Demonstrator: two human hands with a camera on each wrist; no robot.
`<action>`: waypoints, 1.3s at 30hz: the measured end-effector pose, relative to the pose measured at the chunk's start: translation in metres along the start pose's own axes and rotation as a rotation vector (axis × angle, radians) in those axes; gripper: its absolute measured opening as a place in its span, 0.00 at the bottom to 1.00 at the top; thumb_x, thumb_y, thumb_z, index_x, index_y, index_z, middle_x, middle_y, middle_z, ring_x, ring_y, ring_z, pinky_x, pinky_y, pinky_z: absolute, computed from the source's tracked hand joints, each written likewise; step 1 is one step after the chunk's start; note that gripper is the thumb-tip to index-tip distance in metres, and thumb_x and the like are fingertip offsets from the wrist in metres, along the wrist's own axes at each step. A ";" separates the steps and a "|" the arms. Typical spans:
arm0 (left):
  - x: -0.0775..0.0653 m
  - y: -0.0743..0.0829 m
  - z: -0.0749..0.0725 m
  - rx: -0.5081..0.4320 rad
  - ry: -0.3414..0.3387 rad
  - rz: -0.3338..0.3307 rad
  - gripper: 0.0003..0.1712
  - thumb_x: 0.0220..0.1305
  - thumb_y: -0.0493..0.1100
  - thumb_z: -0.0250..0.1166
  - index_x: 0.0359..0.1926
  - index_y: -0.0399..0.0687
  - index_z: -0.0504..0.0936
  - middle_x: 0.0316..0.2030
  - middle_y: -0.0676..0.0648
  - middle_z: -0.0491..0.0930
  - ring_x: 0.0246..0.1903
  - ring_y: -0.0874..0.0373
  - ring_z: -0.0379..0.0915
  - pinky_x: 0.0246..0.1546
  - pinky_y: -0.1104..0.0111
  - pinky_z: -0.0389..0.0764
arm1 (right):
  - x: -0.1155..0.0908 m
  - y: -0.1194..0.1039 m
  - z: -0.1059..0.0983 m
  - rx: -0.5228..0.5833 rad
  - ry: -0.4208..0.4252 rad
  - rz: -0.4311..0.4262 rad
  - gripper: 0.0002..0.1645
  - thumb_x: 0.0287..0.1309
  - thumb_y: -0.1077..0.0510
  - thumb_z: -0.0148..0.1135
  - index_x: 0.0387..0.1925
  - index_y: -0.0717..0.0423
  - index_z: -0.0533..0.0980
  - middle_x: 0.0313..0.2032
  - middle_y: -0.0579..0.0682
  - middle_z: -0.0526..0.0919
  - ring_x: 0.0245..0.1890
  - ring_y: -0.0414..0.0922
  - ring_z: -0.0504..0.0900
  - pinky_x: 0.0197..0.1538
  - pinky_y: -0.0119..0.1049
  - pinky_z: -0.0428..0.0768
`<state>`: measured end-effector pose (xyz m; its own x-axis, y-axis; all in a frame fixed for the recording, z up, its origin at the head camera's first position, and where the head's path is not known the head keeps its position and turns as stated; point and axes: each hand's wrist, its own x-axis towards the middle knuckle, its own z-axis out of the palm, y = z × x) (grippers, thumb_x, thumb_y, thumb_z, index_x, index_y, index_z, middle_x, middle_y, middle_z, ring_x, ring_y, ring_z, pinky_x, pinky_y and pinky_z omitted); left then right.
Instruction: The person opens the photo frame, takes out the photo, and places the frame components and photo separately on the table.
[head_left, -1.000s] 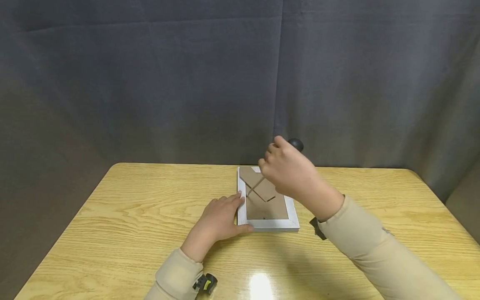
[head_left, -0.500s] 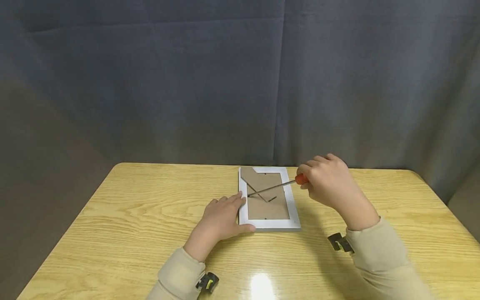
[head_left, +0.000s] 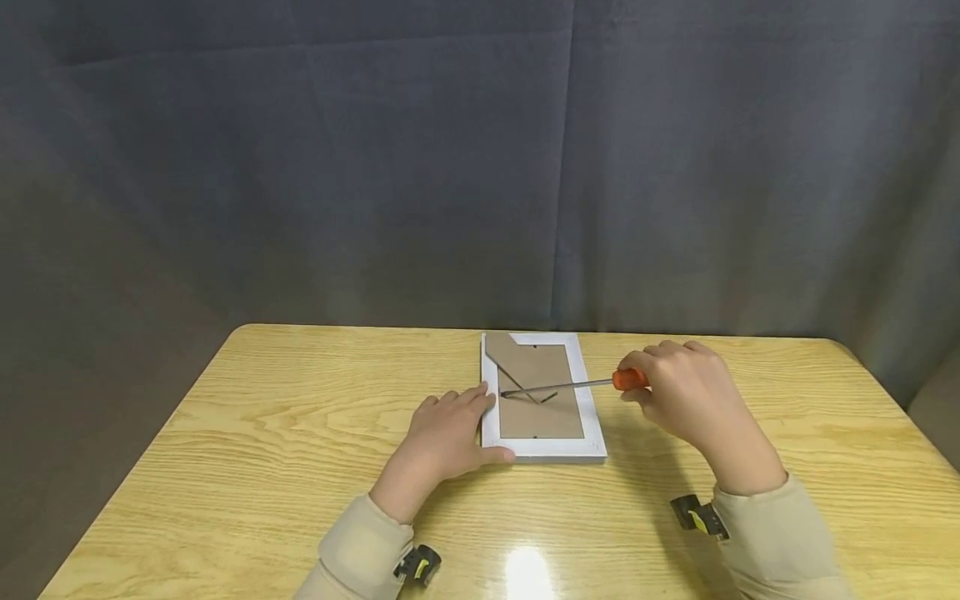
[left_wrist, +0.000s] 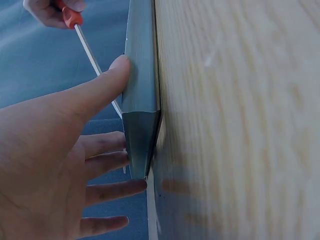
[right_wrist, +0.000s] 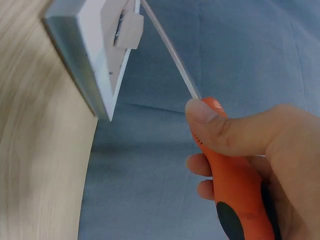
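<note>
r hand (head_left: 686, 392) grips screwdriver (right_wrist: 230, 175), 3 o'clock of frame (head_left: 555, 447); l hand (head_left: 444, 436) spread on its 8 o'clock rim (head_left: 491, 427). prob. light, stiff; hold by rim.

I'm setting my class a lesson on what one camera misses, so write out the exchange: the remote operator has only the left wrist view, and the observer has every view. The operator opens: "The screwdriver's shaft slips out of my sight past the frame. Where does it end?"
Observer: In the head view, the screwdriver ends at the inner edge of the white picture frame, on the side where the left hand rests.
Operator: I see only the frame's outer sides. What fills its middle?
Observer: The head view shows brown backing there.
Operator: Up top I catch just a bit of orange. Any other colour on it?
Observer: Yes, the right wrist view shows a black patch on the orange handle.
</note>
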<state>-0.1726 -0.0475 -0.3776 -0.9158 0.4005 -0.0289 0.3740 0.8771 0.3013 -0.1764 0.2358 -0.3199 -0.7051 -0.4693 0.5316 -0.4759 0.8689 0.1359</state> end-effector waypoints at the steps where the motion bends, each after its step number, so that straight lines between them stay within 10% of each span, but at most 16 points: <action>1: 0.000 0.000 0.000 0.007 0.000 -0.001 0.51 0.45 0.71 0.63 0.66 0.49 0.67 0.70 0.46 0.64 0.64 0.44 0.61 0.63 0.44 0.63 | -0.001 0.000 0.000 -0.003 0.000 0.007 0.15 0.25 0.59 0.77 0.24 0.48 0.83 0.19 0.44 0.85 0.23 0.44 0.80 0.27 0.43 0.79; 20: -0.011 0.024 -0.001 0.271 0.001 -0.061 0.52 0.49 0.73 0.57 0.63 0.37 0.69 0.65 0.39 0.69 0.62 0.45 0.65 0.63 0.46 0.66 | -0.008 0.026 -0.021 0.029 -0.018 0.170 0.14 0.34 0.52 0.75 0.28 0.49 0.83 0.20 0.48 0.86 0.17 0.45 0.74 0.18 0.42 0.70; 30: -0.022 0.052 0.009 0.592 0.110 -0.057 0.51 0.48 0.79 0.50 0.43 0.35 0.83 0.37 0.42 0.85 0.40 0.53 0.76 0.50 0.56 0.74 | -0.007 0.024 -0.022 0.034 -0.058 0.199 0.14 0.35 0.50 0.74 0.29 0.47 0.84 0.20 0.46 0.86 0.17 0.44 0.73 0.18 0.41 0.70; 39: -0.017 0.032 -0.010 0.353 0.080 -0.033 0.37 0.56 0.68 0.55 0.44 0.39 0.84 0.38 0.42 0.85 0.42 0.50 0.78 0.50 0.55 0.76 | -0.009 0.024 -0.023 0.026 -0.057 0.206 0.15 0.34 0.50 0.75 0.29 0.47 0.84 0.21 0.47 0.86 0.16 0.43 0.72 0.18 0.40 0.69</action>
<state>-0.1460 -0.0288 -0.3582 -0.9315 0.3610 0.0455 0.3590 0.9322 -0.0464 -0.1694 0.2646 -0.3018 -0.8172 -0.2911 0.4974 -0.3318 0.9433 0.0070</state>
